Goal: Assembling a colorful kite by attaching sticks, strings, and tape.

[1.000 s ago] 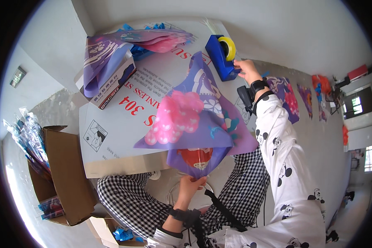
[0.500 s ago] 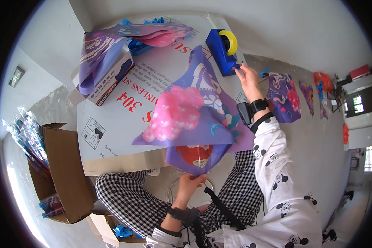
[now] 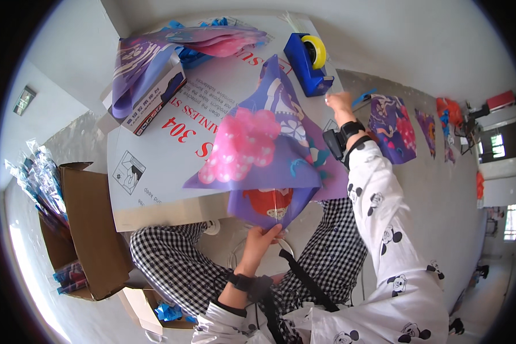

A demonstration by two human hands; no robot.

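Note:
A thin purple printed sheet (image 3: 292,168) with a pink dotted shape lies over the near edge of the board-topped table. Its near part is folded back into a point that hangs past the edge and shows a red patch. My left hand (image 3: 260,239) pinches the tip of that point between thumb and fingers. Just below the cutter end of a blue tape dispenser (image 3: 305,69) with a yellow roll is my right hand (image 3: 340,103), its fingers drawn together and apart from the dispenser. Whatever sits in those fingertips is too small to make out.
On the table's far left, more purple printed sheets (image 3: 149,63) drape over a printed carton (image 3: 153,102). An open cardboard box (image 3: 91,223) with plastic-wrapped packs (image 3: 34,178) stands left of the table. Another printed sheet (image 3: 391,129) is at the right, beyond my right arm.
My right hand has drawn back slightly from the dispenser's cutter end, and its fingers have closed in. My left hand keeps its pinch on the sheet. The whole view has shifted a little.

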